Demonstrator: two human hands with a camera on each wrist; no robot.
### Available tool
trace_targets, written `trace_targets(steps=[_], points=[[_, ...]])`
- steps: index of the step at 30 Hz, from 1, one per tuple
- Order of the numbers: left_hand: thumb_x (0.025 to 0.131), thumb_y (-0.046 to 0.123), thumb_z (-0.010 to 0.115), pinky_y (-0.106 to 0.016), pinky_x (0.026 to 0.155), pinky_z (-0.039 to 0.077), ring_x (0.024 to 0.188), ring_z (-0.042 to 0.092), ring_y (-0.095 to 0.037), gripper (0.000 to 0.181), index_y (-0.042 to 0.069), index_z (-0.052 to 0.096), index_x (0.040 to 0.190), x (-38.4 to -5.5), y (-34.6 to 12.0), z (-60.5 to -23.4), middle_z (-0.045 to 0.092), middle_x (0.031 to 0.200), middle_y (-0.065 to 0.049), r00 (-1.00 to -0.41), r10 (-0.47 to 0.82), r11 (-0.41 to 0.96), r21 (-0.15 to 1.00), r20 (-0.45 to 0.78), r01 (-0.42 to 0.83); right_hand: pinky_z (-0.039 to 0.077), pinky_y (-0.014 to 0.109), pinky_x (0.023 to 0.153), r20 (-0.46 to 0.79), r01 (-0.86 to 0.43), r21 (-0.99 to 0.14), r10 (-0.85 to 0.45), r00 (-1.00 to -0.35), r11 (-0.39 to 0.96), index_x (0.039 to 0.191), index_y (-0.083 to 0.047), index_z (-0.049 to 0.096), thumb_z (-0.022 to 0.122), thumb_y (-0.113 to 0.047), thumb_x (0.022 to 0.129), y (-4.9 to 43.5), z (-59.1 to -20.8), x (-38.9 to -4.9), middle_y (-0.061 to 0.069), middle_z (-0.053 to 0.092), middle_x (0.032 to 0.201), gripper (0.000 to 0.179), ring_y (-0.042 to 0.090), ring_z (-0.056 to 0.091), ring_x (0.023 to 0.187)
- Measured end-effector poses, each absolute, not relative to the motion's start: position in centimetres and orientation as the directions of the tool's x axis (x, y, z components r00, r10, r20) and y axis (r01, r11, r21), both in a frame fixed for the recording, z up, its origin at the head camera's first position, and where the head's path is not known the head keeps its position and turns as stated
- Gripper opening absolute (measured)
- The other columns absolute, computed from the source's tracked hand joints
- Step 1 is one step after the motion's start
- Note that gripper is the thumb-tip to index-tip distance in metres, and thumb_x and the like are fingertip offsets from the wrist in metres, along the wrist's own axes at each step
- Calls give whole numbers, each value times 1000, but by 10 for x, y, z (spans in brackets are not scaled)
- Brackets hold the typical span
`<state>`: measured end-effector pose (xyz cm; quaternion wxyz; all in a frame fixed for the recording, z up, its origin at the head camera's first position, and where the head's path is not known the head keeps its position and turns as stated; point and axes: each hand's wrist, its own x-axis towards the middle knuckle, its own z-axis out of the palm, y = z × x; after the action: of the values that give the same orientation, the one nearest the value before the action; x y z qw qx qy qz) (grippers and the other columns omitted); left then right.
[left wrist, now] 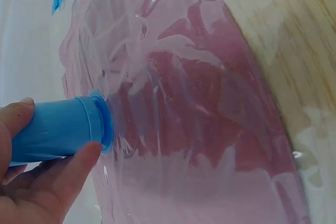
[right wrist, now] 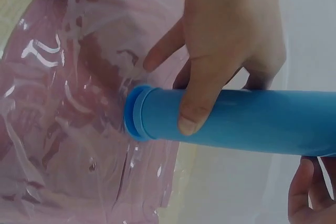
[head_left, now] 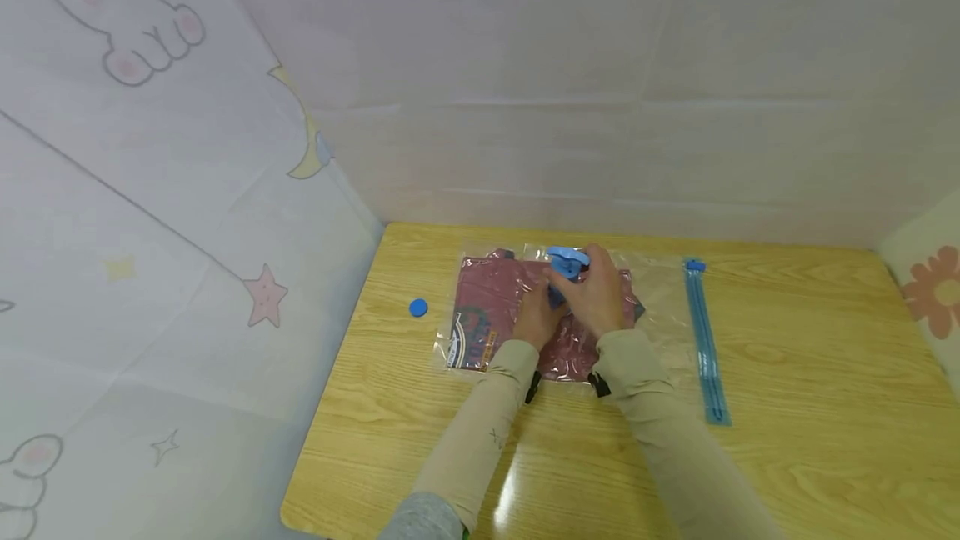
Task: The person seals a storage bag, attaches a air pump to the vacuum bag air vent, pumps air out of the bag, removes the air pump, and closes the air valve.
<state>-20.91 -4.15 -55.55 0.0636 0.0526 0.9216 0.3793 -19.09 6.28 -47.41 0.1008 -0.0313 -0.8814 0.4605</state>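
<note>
A light blue hand pump (head_left: 566, 267) stands upright on a clear plastic storage bag (head_left: 660, 286) that holds a folded dark red garment (head_left: 495, 282). My left hand (head_left: 536, 317) grips the lower part of the barrel, its thumb (right wrist: 194, 114) laid along the side. Higher up, my right hand (head_left: 602, 294) holds the pump near its handle; only its fingertips (right wrist: 302, 187) show in the right wrist view. The pump's round base (left wrist: 105, 121) sits against the wrinkled plastic over the garment. Any valve under that base is hidden.
To the left on the wooden table (head_left: 360, 407) lies a round blue cap (head_left: 418, 307). A blue zip strip with a slider (head_left: 696, 265) runs along the bag's right end. Dark buckles (head_left: 600, 384) lie at its near edge. Printed cloth walls (head_left: 525, 148) stand behind and left.
</note>
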Motion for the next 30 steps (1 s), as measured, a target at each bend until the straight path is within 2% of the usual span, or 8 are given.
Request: trace_targets(steps=[9,14,16,18,21,24,27,30], points=[[89,30,70,-42,98,51,114,63,-32,56,11,49,137,-211,-42,-556,66,123,-16,-987,138,721,691,-83,43,40,34,66,144,-39,-812,135,-980,582,108,-2,52,73,-34,85,64,-472,-193,13,56,99,45,26,50,79],[90,31,69,-41,101,49,118,61,-31,57,10,47,138,-210,-44,-560,64,127,-15,-985,166,714,695,-55,82,44,38,71,129,-31,-823,132,-983,568,109,-2,51,72,-38,86,66,-474,-193,13,56,101,47,28,53,84],[90,30,69,-44,102,48,119,60,-31,60,10,45,140,-208,-46,-565,62,129,-15,-985,166,729,679,-56,84,47,39,74,122,-27,-825,132,-984,564,109,-3,51,72,-39,86,66,-474,-193,14,56,102,48,28,54,86],[88,36,70,-54,104,44,122,57,-33,69,9,41,143,-206,-50,-570,58,135,-15,-989,131,789,612,-75,58,48,41,76,119,-22,-829,137,-983,559,108,-3,52,73,-39,85,66,-474,-194,14,56,103,48,29,55,88],[80,51,73,-71,103,33,134,46,-35,88,10,35,148,-203,-57,-581,49,145,-15,-992,34,893,449,-123,-25,50,43,76,114,-18,-831,140,-984,556,108,-3,51,73,-38,85,66,-475,-195,14,57,102,48,29,57,88],[72,66,72,-80,101,22,145,27,-39,103,14,31,151,-202,-63,-592,34,155,-15,-984,-42,946,310,-172,-95,50,43,76,119,-20,-829,141,-983,560,107,-2,52,74,-37,84,67,-474,-196,14,57,102,47,30,58,88],[70,70,70,-82,99,17,147,12,-45,108,17,27,153,-201,-67,-601,20,160,-18,-973,-66,951,281,-221,-128,51,43,76,113,-13,-824,141,-984,566,106,-3,51,74,-40,84,68,-474,-196,13,57,102,48,31,58,89],[68,70,72,-84,98,17,146,7,-48,110,18,25,154,-201,-70,-606,14,161,-19,-967,-71,949,282,-246,-141,51,44,78,88,4,-824,134,-987,567,108,-3,51,73,-41,84,69,-473,-196,13,57,103,50,31,59,91]])
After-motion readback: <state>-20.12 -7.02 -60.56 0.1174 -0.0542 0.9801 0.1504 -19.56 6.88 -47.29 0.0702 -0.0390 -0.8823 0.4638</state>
